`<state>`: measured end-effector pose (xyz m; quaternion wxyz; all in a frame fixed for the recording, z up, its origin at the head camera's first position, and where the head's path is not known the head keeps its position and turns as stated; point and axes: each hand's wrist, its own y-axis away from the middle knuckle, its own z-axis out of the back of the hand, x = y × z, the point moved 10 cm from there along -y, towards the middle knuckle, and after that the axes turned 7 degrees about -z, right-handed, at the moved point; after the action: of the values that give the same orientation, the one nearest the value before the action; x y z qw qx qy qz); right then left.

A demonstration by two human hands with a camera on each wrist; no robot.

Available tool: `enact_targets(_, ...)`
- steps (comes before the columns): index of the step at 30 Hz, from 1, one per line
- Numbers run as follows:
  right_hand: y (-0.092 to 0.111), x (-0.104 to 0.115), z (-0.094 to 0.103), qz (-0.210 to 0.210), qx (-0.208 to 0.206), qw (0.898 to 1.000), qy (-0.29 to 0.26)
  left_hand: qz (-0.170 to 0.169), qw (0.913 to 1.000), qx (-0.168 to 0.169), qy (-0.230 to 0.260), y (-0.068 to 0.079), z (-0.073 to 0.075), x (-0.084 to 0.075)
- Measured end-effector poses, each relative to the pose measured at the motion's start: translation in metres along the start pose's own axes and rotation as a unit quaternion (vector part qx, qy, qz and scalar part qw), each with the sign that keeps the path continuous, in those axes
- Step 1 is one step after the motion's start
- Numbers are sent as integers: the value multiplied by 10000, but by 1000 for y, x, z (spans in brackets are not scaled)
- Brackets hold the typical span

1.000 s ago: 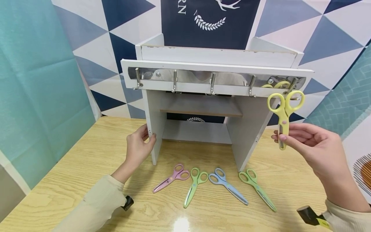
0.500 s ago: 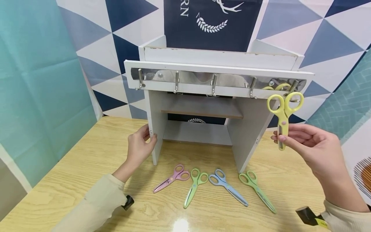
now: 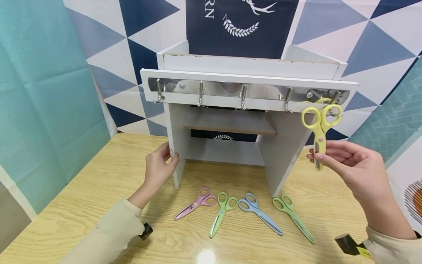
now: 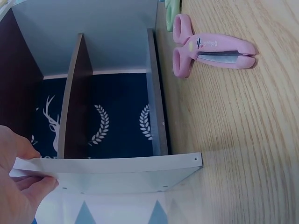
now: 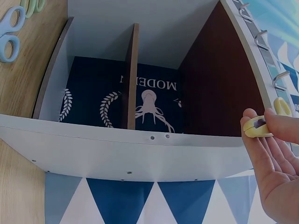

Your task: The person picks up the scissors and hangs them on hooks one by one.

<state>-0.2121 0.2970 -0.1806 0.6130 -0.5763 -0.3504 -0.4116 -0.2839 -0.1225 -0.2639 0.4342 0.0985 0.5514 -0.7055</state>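
My right hand (image 3: 357, 170) pinches yellow scissors (image 3: 319, 134) by the blades, between thumb and fingers, with the finger loops up. In the head view the right loop overlaps the rightmost hook (image 3: 334, 98) of the metal hook strip (image 3: 263, 91), and the tip of that hook shows inside the loop. My left hand (image 3: 158, 167) grips the front edge of the left side panel (image 4: 117, 165) of a white shelf unit (image 3: 211, 65), thumb on the inner face. In the right wrist view the blade end of the yellow scissors (image 5: 257, 127) points toward the camera.
On the wooden table (image 3: 99, 176), before the shelf unit, lie pink scissors (image 3: 197, 202), green scissors (image 3: 220, 214), blue scissors (image 3: 258, 212) and another green pair (image 3: 293, 216). A patterned cloth (image 3: 141, 36) hangs behind. The unit has a middle shelf (image 3: 230, 121).
My right hand has moved slightly left with the yellow scissors, and their right loop now overlaps the rightmost hook more. My left hand keeps its grip on the panel.
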Motion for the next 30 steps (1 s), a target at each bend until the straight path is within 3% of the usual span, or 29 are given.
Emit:
enact_targets(11,-3,0,1,41,5,10000,-67,-138,9998,-99,-49,0,1,-1)
enact_targets(20,-3,-10,7,-213,-226,9990,308,-133,9998,-106,-81,1,1,-3)
enact_targets(30,2,-14,6,-164,7,9998,97,-184,9997,-125,-134,0,1,-3)
